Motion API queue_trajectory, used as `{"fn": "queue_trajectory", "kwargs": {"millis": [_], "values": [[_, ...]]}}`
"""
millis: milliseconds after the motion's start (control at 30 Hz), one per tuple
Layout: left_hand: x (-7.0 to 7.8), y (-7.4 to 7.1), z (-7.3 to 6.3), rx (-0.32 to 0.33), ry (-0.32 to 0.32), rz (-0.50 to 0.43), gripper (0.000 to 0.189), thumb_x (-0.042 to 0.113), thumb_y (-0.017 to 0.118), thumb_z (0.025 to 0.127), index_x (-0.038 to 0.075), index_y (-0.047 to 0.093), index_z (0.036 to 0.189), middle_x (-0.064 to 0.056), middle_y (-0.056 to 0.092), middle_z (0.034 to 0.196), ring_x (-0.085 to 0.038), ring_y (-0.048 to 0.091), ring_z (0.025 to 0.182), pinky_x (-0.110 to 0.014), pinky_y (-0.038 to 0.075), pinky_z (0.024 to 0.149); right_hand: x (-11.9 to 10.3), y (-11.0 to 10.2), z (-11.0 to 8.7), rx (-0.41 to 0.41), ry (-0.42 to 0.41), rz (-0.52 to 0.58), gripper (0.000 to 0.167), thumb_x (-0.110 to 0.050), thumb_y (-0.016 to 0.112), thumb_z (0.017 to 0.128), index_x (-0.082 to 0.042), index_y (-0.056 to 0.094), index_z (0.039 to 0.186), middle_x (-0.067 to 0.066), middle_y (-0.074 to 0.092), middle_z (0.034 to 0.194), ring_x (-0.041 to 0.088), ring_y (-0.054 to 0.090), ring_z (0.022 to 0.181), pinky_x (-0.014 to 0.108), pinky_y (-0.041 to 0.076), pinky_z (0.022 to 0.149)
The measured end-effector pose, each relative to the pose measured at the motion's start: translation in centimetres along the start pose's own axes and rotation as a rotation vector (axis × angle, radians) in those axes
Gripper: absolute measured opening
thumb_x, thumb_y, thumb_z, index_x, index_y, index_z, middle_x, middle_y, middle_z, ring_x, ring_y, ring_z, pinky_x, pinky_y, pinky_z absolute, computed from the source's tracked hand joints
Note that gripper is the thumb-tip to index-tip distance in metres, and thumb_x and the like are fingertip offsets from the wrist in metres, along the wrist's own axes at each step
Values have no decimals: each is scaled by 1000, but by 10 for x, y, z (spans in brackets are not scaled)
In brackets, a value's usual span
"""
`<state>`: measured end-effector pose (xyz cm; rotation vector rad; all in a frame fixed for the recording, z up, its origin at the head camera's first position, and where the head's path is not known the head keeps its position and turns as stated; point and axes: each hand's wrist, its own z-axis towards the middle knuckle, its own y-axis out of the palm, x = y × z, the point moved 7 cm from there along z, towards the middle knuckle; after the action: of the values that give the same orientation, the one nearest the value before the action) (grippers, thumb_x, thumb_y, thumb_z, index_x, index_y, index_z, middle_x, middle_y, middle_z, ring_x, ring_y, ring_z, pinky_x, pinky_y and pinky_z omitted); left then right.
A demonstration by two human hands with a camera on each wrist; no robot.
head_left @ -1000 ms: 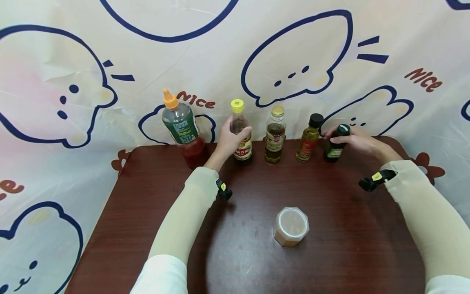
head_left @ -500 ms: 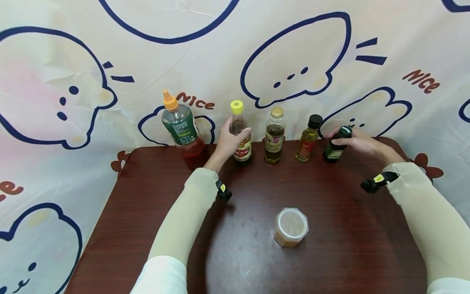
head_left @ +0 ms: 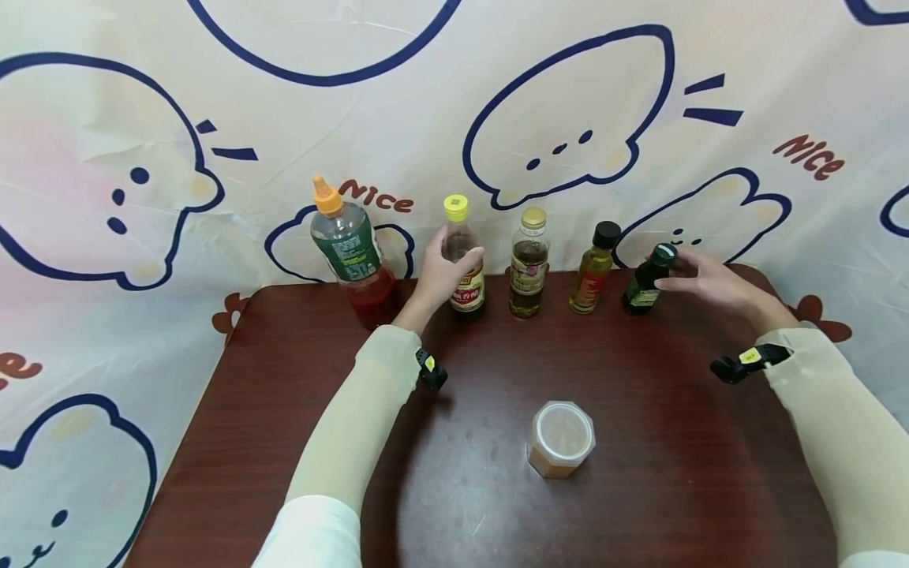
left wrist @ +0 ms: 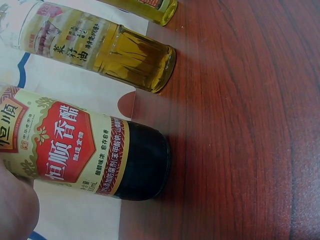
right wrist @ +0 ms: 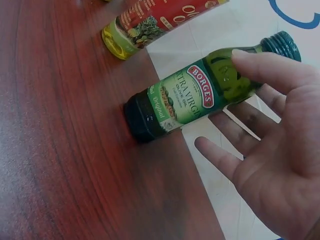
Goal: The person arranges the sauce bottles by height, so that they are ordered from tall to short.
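My left hand (head_left: pixel 439 274) holds a vinegar bottle (head_left: pixel 467 293) with a yellow cap and a red and cream label around its upper body. In the left wrist view, the thumb (left wrist: pixel 17 207) lies along the label and the dark base stands on the table. At the right end of the row is a small green olive oil bottle (head_left: pixel 642 289), upright. Beside its neck my right hand (head_left: pixel 710 284) is spread loosely; in the right wrist view the thumb (right wrist: pixel 267 67) overlaps the bottle's shoulder while the other fingers (right wrist: pixel 217 152) extend straight behind it.
Left of the vinegar stands a red sauce bottle (head_left: pixel 355 260) with an orange nozzle. Between my hands are a rapeseed oil bottle (head_left: pixel 529 272) and a black-capped oil bottle (head_left: pixel 592 276). A lidded jar (head_left: pixel 561 438) sits nearer on the brown table (head_left: pixel 284 442). A patterned cloth (head_left: pixel 398 126) hangs behind.
My right hand has loosened from the green olive oil bottle and shifted a little to the right, its fingers spreading. The left hand keeps its grip on the vinegar bottle.
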<state>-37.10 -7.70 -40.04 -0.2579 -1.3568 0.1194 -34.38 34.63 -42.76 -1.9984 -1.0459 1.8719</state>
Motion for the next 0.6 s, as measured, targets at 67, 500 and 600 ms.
{"fn": "queue_trajectory", "kwargs": {"millis": [67, 500, 600], "values": [[0, 0, 0, -2, 1, -4, 58, 35, 74, 92, 10, 52, 140, -11, 58, 133, -25, 55, 123, -45, 46, 105, 1, 0, -1, 10, -12, -4, 59, -25, 65, 101, -5, 39, 151, 20, 41, 151, 39, 40, 138, 65, 29, 111], [-1, 0, 0, 4, 16, -18, 53, 30, 74, 93, 9, 54, 137, -10, 60, 131, -24, 56, 121, -43, 47, 103, 4, 2, -4, 53, -8, -11, 66, -32, 62, 102, -6, 35, 156, 24, 47, 149, 15, 52, 123, 12, 44, 83], [-2, 0, 1, 6, 15, -15, 54, 33, 74, 93, 10, 54, 137, -9, 60, 131, -24, 56, 121, -44, 47, 103, 4, 2, -4, 55, -5, -8, 67, -34, 62, 103, -7, 33, 157, 23, 45, 150, 28, 48, 130, 11, 44, 83]]}}
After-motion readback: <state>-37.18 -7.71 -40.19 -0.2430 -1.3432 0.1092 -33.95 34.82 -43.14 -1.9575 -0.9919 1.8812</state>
